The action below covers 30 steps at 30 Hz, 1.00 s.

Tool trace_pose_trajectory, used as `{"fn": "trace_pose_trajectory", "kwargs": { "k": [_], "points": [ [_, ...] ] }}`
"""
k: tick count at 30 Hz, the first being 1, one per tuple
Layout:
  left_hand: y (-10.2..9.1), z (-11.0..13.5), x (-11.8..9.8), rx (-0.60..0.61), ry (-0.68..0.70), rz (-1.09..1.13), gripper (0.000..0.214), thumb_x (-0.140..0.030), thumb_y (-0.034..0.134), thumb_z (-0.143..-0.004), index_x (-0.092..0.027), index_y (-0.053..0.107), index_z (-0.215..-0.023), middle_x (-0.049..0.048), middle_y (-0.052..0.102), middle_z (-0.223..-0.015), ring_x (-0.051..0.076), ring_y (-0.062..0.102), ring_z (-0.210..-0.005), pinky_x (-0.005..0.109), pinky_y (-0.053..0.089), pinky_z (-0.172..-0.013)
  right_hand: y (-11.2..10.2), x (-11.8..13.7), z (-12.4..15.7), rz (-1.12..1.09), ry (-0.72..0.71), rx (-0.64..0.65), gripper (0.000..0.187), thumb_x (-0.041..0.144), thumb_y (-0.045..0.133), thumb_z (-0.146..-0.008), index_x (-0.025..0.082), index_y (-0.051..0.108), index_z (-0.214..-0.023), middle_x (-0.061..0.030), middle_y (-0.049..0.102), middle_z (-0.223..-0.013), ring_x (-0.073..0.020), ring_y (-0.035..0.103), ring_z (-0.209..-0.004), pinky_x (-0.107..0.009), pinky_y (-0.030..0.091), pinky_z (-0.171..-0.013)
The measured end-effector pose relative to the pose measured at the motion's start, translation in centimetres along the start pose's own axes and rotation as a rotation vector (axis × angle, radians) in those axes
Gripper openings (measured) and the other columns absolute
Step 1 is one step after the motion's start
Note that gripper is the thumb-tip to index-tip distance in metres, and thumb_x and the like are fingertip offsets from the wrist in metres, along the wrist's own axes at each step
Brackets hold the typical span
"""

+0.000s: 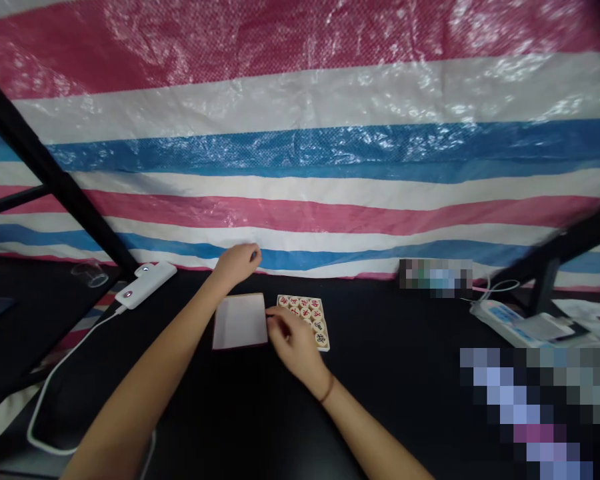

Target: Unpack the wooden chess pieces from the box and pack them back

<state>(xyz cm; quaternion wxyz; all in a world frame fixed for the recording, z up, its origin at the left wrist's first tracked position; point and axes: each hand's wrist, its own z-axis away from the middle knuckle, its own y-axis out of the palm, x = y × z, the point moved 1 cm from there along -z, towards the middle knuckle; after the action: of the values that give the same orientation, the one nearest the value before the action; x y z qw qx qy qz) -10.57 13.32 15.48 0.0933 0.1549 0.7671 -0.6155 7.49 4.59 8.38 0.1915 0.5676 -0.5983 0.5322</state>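
Observation:
A shallow open box lid [241, 321], pale inside with a dark reddish edge, lies on the black table. Just to its right is a white tray of xiangqi pieces [314, 311], round discs with red and black characters. My left hand [237, 263] is raised past the lid's far edge with its fingers curled; whatever it may hold is hidden. Between the lid and the tray sits my right hand [296, 343], its fingers bent in near the lid's right edge and covering part of the tray. I cannot make out anything in its fingers.
A white power strip [146, 285] with a cable is at the left, near a clear cup [90, 273]. Another white strip [505, 323] lies at the right. Black frame bars [63, 180] flank the table [380, 373]; a striped sheet [330, 213] hangs behind.

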Motion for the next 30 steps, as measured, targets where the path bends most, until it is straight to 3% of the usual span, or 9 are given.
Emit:
{"fn": "trace_pose_trajectory", "kwargs": {
  "k": [4,7,11,16,19,22,25,30],
  "points": [
    [3.2,6.5,0.4,-0.095,0.142,0.016,0.023,-0.026,0.042,-0.090,-0.022,0.065,-0.089,0.0039,0.066,-0.086,0.018,0.060,-0.082,0.030,0.045,-0.080,-6.5,-4.5,0.9,0.118,0.188,-0.236,0.027,0.035,0.044,-0.090,0.017,0.063,-0.094,-0.0028,0.064,-0.071,-0.0151,0.058,-0.061,-0.024,0.044,-0.060],
    [6.2,10.1,1.5,-0.165,0.086,-0.070,0.026,-0.028,0.043,-0.091,-0.021,0.067,-0.097,0.0071,0.067,-0.095,0.023,0.059,-0.090,0.036,0.044,-0.084,-8.8,-7.6,1.5,0.287,0.271,-0.233,0.032,0.037,0.041,-0.088,0.016,0.064,-0.095,-0.0046,0.066,-0.073,-0.0170,0.060,-0.062,-0.026,0.044,-0.061],
    [8.5,11.6,2.1,-0.172,0.025,-0.159,0.028,-0.029,0.048,-0.089,-0.026,0.067,-0.108,0.0092,0.066,-0.113,0.028,0.058,-0.105,0.042,0.042,-0.090,-8.8,-9.4,2.0,0.387,0.332,-0.094,0.037,0.035,0.039,-0.086,0.017,0.065,-0.105,-0.0067,0.070,-0.080,-0.0198,0.065,-0.067,-0.029,0.046,-0.065],
    [8.5,11.4,1.3,-0.141,0.040,-0.143,0.031,-0.031,0.047,-0.090,-0.028,0.065,-0.115,0.0088,0.064,-0.121,0.029,0.058,-0.110,0.046,0.041,-0.097,-8.0,-9.4,2.0,0.367,0.367,0.006,0.038,0.033,0.039,-0.085,0.018,0.068,-0.105,-0.0075,0.073,-0.090,-0.0217,0.068,-0.078,-0.030,0.047,-0.073],
    [8.8,11.6,0.1,-0.052,0.092,-0.072,0.032,-0.036,0.048,-0.090,-0.027,0.063,-0.118,0.0079,0.062,-0.124,0.027,0.056,-0.113,0.043,0.043,-0.098,-8.0,-9.3,1.8,0.353,0.387,0.040,0.038,0.035,0.040,-0.085,0.019,0.070,-0.103,-0.0074,0.073,-0.093,-0.0223,0.068,-0.082,-0.030,0.047,-0.075],
    [9.4,11.9,-0.7,0.024,0.120,-0.037,0.034,-0.032,0.047,-0.090,-0.023,0.061,-0.119,0.0091,0.061,-0.126,0.026,0.057,-0.112,0.043,0.045,-0.097,-8.2,-9.4,1.5,0.332,0.400,0.059,0.039,0.036,0.040,-0.086,0.018,0.071,-0.103,-0.0079,0.073,-0.091,-0.0224,0.068,-0.081,-0.029,0.047,-0.075],
    [9.8,12.2,-0.9,0.022,0.105,-0.007,0.035,-0.025,0.045,-0.088,-0.021,0.059,-0.121,0.0101,0.062,-0.121,0.025,0.059,-0.108,0.041,0.047,-0.094,-8.2,-9.7,1.2,0.309,0.399,0.074,0.041,0.038,0.039,-0.088,0.019,0.072,-0.102,-0.0078,0.074,-0.089,-0.0227,0.068,-0.080,-0.029,0.047,-0.072],
    [10.1,12.4,-0.7,0.053,0.028,0.002,0.035,-0.024,0.041,-0.090,-0.020,0.056,-0.121,0.0099,0.063,-0.113,0.020,0.065,-0.090,0.031,0.052,-0.079,-7.9,-9.9,0.8,0.304,0.387,0.072,0.039,0.039,0.042,-0.088,0.019,0.072,-0.102,-0.0076,0.074,-0.087,-0.0225,0.068,-0.079,-0.029,0.048,-0.074]
  ]
}}
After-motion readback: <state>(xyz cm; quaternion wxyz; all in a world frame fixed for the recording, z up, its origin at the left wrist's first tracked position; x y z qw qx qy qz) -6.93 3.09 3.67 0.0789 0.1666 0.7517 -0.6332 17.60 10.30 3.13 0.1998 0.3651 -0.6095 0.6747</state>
